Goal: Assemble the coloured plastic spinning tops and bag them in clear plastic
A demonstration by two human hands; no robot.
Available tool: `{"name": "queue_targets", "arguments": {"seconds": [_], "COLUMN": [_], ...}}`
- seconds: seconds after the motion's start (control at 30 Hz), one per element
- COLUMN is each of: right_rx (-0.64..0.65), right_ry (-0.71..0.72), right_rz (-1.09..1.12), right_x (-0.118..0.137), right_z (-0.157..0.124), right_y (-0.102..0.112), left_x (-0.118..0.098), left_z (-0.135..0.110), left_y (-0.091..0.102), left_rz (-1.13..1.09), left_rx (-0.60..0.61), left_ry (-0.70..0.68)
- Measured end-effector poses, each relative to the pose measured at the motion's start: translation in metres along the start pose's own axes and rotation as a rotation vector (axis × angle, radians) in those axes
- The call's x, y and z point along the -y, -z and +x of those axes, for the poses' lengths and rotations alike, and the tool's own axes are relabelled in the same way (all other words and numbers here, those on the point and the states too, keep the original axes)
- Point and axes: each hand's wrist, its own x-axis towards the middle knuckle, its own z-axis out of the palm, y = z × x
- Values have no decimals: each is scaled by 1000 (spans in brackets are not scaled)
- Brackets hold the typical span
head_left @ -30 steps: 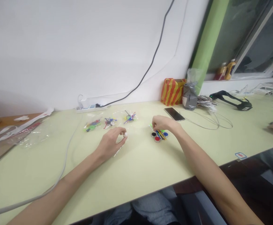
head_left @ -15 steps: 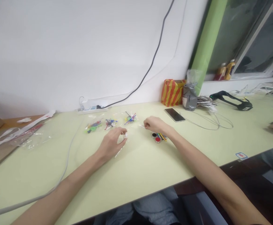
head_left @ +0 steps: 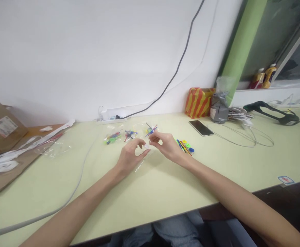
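My left hand [head_left: 130, 155] pinches a small white round piece [head_left: 146, 146] between thumb and fingers, above the table. My right hand [head_left: 166, 145] is closed right beside it, fingertips almost meeting the left ones. The thin white stick in its grip is mostly hidden by the fingers. Clear plastic film [head_left: 139, 166] lies below my left palm. Beyond my hands are several clear bags of coloured sticks and discs, one of them a bag [head_left: 131, 134] with blue and red pieces. Loose coloured sticks [head_left: 183, 146] and small round pots [head_left: 188, 145] lie beside my right wrist.
A phone [head_left: 201, 128] with a cable lies to the right, before a red-and-yellow striped bag [head_left: 198, 103] and a grey pouch [head_left: 219, 111]. A power strip [head_left: 111, 118] sits by the wall. Brown paper packaging [head_left: 6, 120] and a grey cable [head_left: 81, 171] are left.
My right hand has come left with the thin white stick, up to the white piece in my left hand. The pots and sticks by the right wrist show more. The view has turned left.
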Motion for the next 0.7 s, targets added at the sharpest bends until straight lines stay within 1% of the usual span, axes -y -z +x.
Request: {"name": "queue_targets", "arguments": {"seconds": [0.07,0.13,0.23,0.3,0.37,0.47,0.7], "right_rx": [-13,-21,-50,-82,-104,-116,-150], "right_ry": [-7,-8,4,39,74,91,81], "right_rz": [56,65,38,15,6,-2,23], "right_x": [5,9,11,10,8,6,8], "right_z": [-2,-2,-2,-1,-2,-2,-2], "right_y": [-6,-7,-5,-5,-5,-7,-6], "left_x": [-6,-12,-15,-14,-14,-15,-18], "left_z": [1,2,3,4,4,5,5], "left_y": [1,0,-3,-5,-5,-4,-3], "left_rz": [-72,-161,-390,-544,-637,-708,-865], "left_rx": [-6,-11,-20,-10,13,29,37], "left_ry": [61,149,312,383,429,482,525]}}
